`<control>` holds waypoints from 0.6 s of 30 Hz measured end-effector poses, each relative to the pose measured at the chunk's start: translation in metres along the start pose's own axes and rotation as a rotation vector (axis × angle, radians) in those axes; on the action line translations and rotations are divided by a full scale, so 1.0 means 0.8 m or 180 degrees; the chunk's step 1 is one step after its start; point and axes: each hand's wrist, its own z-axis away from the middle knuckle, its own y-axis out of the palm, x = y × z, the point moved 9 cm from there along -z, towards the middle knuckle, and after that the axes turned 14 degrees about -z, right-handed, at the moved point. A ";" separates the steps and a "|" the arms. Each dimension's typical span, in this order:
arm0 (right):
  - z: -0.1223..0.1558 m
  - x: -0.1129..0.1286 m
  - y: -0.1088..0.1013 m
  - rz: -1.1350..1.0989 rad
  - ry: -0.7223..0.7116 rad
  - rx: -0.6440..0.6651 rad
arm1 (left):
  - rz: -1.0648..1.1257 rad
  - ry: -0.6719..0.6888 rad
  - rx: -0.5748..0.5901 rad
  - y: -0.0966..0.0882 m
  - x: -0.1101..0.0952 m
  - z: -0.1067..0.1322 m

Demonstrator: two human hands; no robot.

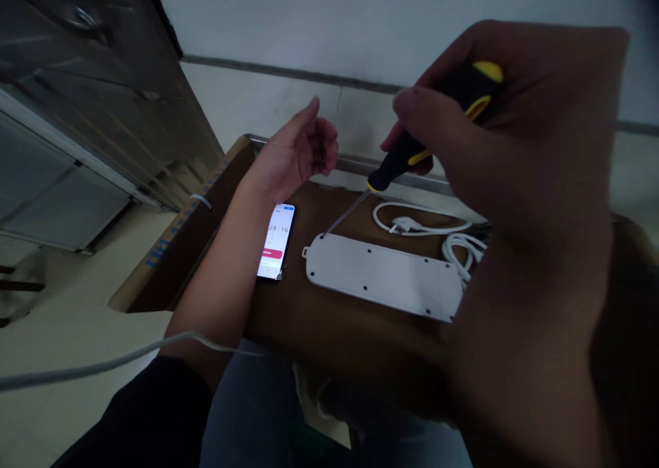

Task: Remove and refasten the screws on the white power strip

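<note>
My right hand [494, 132] is wrapped round the black and yellow handle of a screwdriver [387, 169]. The tip of its thin shaft meets a screw hole at the upper left corner of a white power strip [381, 265], which lies underside up on brown cardboard. Beyond the strip's left end, my left hand [303, 145] hovers in the air, thumb apart and fingers loosely curled, with nothing visible in it. Below it lies a phone [278, 238] with its screen lit, partly covered by my forearm.
A white cord with a plug [406, 225] lies coiled behind the strip. The cardboard box [188, 231] has a raised side at the left. A pale cable [103, 366] crosses over my left forearm. Behind stand a white wall [360, 22] and a metal door [103, 63].
</note>
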 end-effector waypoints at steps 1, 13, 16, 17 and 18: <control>0.000 -0.001 0.000 -0.0034 0.0006 0.0010 | 0.0146 0.0039 0.0042 0.002 -0.003 0.001; 0.003 -0.002 0.049 -0.1343 0.0019 0.0530 | -0.3900 0.0228 0.0781 0.060 0.065 0.003; 0.005 0.010 0.050 -0.1463 -0.0074 0.0377 | -0.3961 0.0188 0.0957 0.064 0.074 0.000; 0.005 0.017 0.040 -0.1568 -0.0175 0.0183 | -0.4016 0.0146 0.0976 0.064 0.074 -0.001; 0.006 0.020 0.025 -0.1738 -0.0202 -0.0112 | -0.4074 0.0113 0.1016 0.066 0.074 -0.002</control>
